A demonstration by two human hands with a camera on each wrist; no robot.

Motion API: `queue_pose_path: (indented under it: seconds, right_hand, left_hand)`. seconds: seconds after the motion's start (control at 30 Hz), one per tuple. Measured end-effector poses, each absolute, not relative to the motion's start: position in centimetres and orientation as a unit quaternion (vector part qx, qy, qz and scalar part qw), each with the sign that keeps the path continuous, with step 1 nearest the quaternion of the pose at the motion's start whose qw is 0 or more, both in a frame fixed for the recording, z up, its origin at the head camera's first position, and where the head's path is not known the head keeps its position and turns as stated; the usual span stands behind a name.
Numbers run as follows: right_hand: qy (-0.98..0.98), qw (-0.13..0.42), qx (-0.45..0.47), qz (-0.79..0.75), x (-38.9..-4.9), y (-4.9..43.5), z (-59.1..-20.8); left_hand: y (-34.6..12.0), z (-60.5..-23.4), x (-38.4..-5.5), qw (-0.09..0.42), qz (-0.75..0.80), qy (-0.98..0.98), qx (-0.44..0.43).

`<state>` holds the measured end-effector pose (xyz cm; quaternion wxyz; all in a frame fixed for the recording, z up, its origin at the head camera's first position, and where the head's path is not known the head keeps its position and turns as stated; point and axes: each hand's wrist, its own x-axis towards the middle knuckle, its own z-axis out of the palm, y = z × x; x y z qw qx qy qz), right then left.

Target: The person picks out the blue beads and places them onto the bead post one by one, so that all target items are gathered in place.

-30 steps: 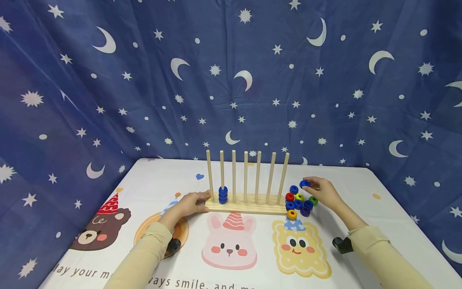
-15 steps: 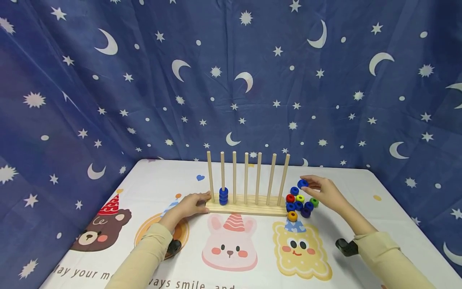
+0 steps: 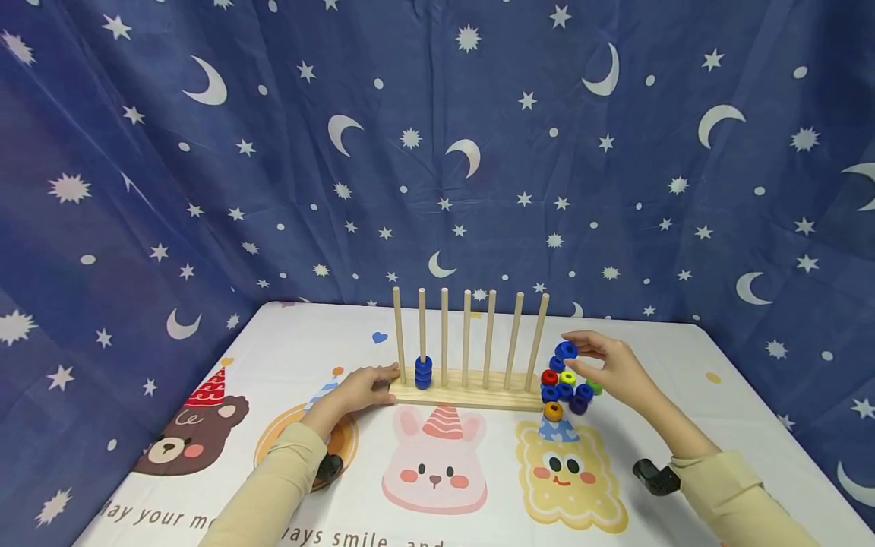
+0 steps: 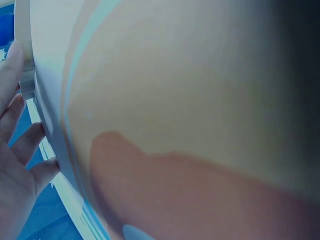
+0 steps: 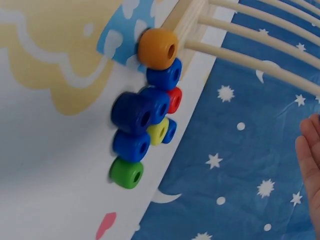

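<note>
At the left end of a pale wooden peg stand, my left hand grips the base between thumb and fingers. The stand carries a row of several upright pegs; three blue beads are stacked on the second peg from the left. My right hand pinches a blue bead over the back of a bead cluster, right of the stand. In the right wrist view only some fingers show at the right edge, and the held bead is mostly hidden. The left wrist view shows spread fingers along the stand's end.
Loose beads lie beside the stand's right end: an orange bead, a green bead, a yellow bead, a red bead and several blue ones. A printed white tablecloth covers the table; a starry blue curtain hangs behind.
My right hand has moved a little to the left, carrying the blue bead closer to the pegs. My left hand stays at the stand's end.
</note>
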<state>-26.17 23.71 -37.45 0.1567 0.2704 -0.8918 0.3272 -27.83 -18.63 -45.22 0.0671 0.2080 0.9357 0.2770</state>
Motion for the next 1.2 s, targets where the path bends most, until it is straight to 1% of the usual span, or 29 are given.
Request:
queue_pose_path:
  seconds: [0.2, 0.47, 0.93, 1.2]
  right_hand:
    - [-0.879, 0.178, 0.288, 0.337, -25.6, 22.8, -37.3]
    - [-0.839, 0.215, 0.333, 0.372, -24.9, 21.1, -37.2]
    - [-0.790, 0.257, 0.401, 0.386, -24.4, 19.0, -37.3]
    - [-0.776, 0.258, 0.406, 0.409, -24.2, 17.7, -37.1]
  left_hand:
    - [-18.7, -45.4, -28.0, 0.064, 0.279, 0.936, 0.205]
    - [-18.9, -45.8, -28.0, 0.066, 0.285, 0.936, 0.197]
    - [-18.6, -45.6, -27.9, 0.066, 0.282, 0.936, 0.201]
    - [-18.7, -45.8, -28.1, 0.065, 0.278, 0.937, 0.201]
